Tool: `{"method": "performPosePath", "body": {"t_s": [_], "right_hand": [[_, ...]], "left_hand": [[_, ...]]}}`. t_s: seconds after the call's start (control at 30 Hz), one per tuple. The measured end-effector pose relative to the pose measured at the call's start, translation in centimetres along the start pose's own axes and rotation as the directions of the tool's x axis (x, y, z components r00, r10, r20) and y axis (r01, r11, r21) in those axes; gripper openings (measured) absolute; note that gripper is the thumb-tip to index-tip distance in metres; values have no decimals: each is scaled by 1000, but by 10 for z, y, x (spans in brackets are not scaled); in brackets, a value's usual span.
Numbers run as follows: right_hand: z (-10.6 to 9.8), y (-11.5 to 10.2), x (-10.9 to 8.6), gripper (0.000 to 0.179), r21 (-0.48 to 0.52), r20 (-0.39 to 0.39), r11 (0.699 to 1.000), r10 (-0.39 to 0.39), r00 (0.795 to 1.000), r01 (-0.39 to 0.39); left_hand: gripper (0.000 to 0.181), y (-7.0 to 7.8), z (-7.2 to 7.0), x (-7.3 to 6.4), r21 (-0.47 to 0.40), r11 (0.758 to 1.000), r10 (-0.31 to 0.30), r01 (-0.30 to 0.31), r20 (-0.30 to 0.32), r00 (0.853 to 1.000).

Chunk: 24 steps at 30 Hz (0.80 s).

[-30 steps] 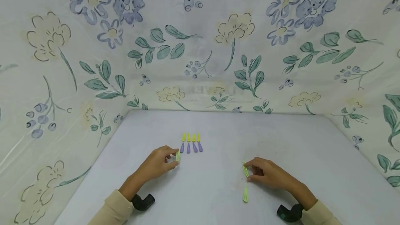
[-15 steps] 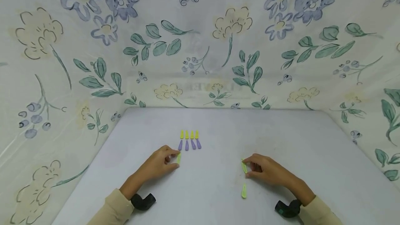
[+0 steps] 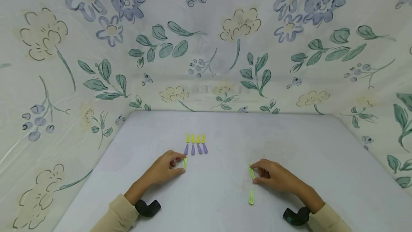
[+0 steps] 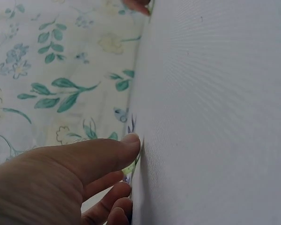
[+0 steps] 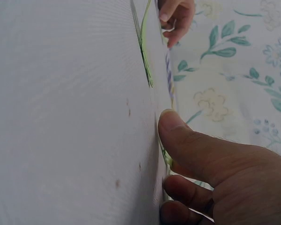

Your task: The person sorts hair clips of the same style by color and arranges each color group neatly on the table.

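Note:
My left hand (image 3: pixel 164 167) pinches a light green snap hair clip (image 3: pixel 185 163) by its two ends, between thumb and forefinger. This clip lies just on the near side of the leftmost of several purple hair clips (image 3: pixel 193 149), roughly in line with it. Beyond the purple row is a row of yellow hair clips (image 3: pixel 193 139). To the right, my right hand (image 3: pixel 273 175) holds a second light green clip (image 3: pixel 252 172) between thumb and fingers, slightly tilted. Another light green clip (image 3: pixel 251 197) lies on the table nearer to me; the right wrist view shows it edge-on (image 5: pixel 144 47).
The white table (image 3: pixel 219 210) reaches back to a floral-print curtain (image 3: pixel 209 56) that rises behind it and along both sides. Black wrist devices (image 3: pixel 148 208) sit at both beige cuffs, close to the tabletop.
My left hand has shifted slightly right and toward me, bringing its green clip below the leftmost purple one. My right hand stays at its clip. The head view has tilted slightly.

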State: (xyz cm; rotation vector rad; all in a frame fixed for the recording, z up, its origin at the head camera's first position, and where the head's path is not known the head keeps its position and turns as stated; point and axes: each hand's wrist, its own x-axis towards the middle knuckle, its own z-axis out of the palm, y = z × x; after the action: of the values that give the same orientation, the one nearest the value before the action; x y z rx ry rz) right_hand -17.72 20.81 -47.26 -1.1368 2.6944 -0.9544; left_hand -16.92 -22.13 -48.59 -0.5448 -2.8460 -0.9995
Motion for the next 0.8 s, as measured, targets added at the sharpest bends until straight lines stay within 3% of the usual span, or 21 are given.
{"method": "performPosePath", "body": {"t_s": [0.8], "right_hand": [[1,0,0,43,-13,-14,1000,-15,1000,15]], "left_hand": [[39,1,-2,-1,-8,1000,-11,11,0,1000]]}}
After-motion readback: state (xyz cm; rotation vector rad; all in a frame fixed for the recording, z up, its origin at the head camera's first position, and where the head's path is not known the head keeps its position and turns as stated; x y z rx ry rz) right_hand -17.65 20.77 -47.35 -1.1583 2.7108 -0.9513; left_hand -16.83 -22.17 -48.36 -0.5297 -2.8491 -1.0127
